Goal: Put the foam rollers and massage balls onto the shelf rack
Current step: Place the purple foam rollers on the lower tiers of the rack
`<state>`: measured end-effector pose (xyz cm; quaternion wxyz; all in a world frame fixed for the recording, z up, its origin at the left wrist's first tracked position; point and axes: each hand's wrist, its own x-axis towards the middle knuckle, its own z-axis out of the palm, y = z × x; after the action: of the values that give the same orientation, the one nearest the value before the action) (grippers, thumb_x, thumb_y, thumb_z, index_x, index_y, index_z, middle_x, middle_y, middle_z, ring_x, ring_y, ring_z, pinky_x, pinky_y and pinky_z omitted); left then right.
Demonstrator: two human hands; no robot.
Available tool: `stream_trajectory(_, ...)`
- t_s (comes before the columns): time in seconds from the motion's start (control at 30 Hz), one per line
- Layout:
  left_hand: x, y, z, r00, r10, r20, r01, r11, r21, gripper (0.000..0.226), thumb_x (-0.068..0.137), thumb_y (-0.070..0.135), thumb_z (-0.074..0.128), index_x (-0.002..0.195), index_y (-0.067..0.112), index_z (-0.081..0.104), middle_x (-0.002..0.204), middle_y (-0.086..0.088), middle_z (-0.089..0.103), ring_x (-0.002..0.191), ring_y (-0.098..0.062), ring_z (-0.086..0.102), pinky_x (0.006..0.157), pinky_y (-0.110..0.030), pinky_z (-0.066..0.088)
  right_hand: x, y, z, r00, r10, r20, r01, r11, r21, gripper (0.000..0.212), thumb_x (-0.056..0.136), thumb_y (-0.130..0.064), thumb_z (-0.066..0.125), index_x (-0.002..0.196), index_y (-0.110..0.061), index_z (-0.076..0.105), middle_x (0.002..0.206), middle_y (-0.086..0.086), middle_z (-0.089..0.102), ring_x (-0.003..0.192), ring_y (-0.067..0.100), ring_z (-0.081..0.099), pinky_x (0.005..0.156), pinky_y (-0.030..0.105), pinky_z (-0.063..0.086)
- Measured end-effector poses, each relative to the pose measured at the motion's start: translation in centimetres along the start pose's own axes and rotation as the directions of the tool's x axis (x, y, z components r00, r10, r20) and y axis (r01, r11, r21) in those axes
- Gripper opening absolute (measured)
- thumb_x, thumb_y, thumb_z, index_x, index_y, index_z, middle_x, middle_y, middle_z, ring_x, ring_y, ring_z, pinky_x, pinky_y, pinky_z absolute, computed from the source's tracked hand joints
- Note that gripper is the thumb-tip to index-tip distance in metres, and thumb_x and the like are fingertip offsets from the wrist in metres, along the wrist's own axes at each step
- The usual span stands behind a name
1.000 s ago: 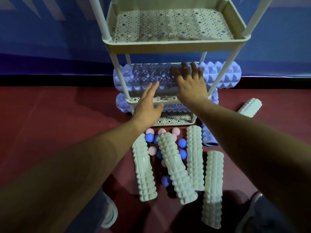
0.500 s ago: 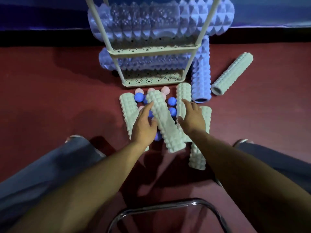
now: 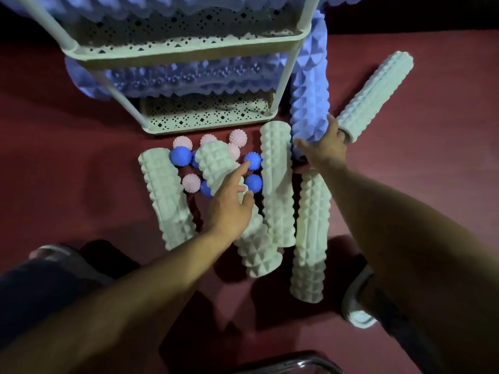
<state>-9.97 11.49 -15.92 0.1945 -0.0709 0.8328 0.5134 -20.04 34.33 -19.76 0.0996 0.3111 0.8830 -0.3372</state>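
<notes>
The pale green shelf rack (image 3: 189, 54) stands on the red floor, with a purple foam roller (image 3: 189, 79) lying across its lower tier and another across the tier above. A third purple roller (image 3: 310, 103) leans beside the rack's right post. My right hand (image 3: 324, 147) is spread at its near end, touching it. Several mint rollers lie in front, one (image 3: 276, 184) in the middle and one (image 3: 375, 95) far right. My left hand (image 3: 229, 209) rests open on a slanted mint roller (image 3: 213, 160). Blue balls (image 3: 179, 156) and pink spiky balls (image 3: 237, 137) sit among them.
My legs and shoes (image 3: 356, 300) flank the pile at the lower left and right. A curved metal chair frame (image 3: 297, 364) shows at the bottom edge. A dark strip at the wall's foot runs behind the rack.
My right hand left the mint rollers and moved up right to the purple roller's near end. My left hand slid right onto the slanted mint roller. The view has closed in on the pile.
</notes>
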Motion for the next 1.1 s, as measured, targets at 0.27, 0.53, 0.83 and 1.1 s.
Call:
stream_trajectory(0.27,1.3,1.1,-0.1,1.000,0.012,0.008,-0.012,1.000,0.003,0.058,0.095,0.010,0.052,0.142,0.041,0.040,0.132,0.019,0.051,0.095,0.009,0.054,0.079,-0.015,0.045,2.0,-0.4,-0.4,0.993,0.117,0.023,-0.118,0.991,0.061,0.092,0.070,-0.045,0.082,0.145,-0.024,0.033,0.141,0.010,0.040,0.124,0.028,0.049,0.090,0.033,0.049)
stream_trajectory(0.53,-2.0,5.2,-2.9,0.998,0.061,-0.017,-0.061,0.998,0.015,0.058,0.094,0.014,0.053,0.140,0.046,0.039,0.136,0.024,0.047,0.108,0.008,0.051,0.081,-0.031,0.054,-1.9,-1.0,-4.6,0.966,0.198,0.164,-0.243,0.914,0.325,0.104,0.040,-0.059,0.086,0.128,-0.015,0.052,0.114,0.006,0.061,0.094,0.026,0.064,0.068,0.038,0.058)
stream_trajectory(0.83,-10.9,11.0,-5.1,0.996,-0.047,0.070,0.052,0.996,-0.074,0.051,0.098,0.026,0.052,0.145,0.037,0.037,0.148,0.009,0.041,0.112,-0.020,0.059,0.097,-0.033,0.047,-24.4,-2.6,-11.5,0.799,0.297,0.523,-0.577,0.621,0.531,0.038,0.082,-0.038,0.072,0.105,-0.011,0.060,0.090,0.006,0.063,0.071,0.023,0.060,0.067,0.036,0.052)
stream_trajectory(1.1,-17.6,11.7,-6.9,0.929,-0.261,0.262,0.345,0.866,-0.361,0.071,0.085,0.052,0.065,0.144,0.035,0.030,0.121,0.009,0.060,0.094,-0.006,0.064,0.076,-0.025,0.052,-40.1,-2.8,-10.8,0.838,0.241,0.489,-0.523,0.609,0.596,0.049,0.075,-0.033,0.081,0.109,-0.017,0.050,0.102,0.007,0.066,0.084,0.027,0.070,0.070,0.044,0.061)
